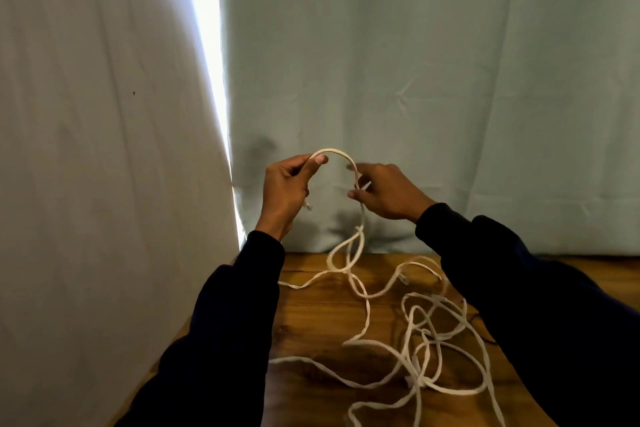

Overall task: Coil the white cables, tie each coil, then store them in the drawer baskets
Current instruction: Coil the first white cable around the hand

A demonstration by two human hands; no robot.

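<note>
A long flat white cable (pixel 367 315) lies in loose tangled loops on the wooden table (pixel 311 322). One end of it is lifted above the table and bent into an arch between both hands. My left hand (pixel 285 189) grips the cable near its end, and the connector tip hangs just below that fist. My right hand (pixel 384 191) pinches the other side of the arch between thumb and fingers. From there the cable drops to the tangle. A second connector (pixel 403 279) rests on the table.
A pale green curtain (pixel 433 80) hangs right behind the table's far edge. A white curtain (pixel 104 149) covers the left side, with a bright gap of daylight between the two. No drawer or basket is in view.
</note>
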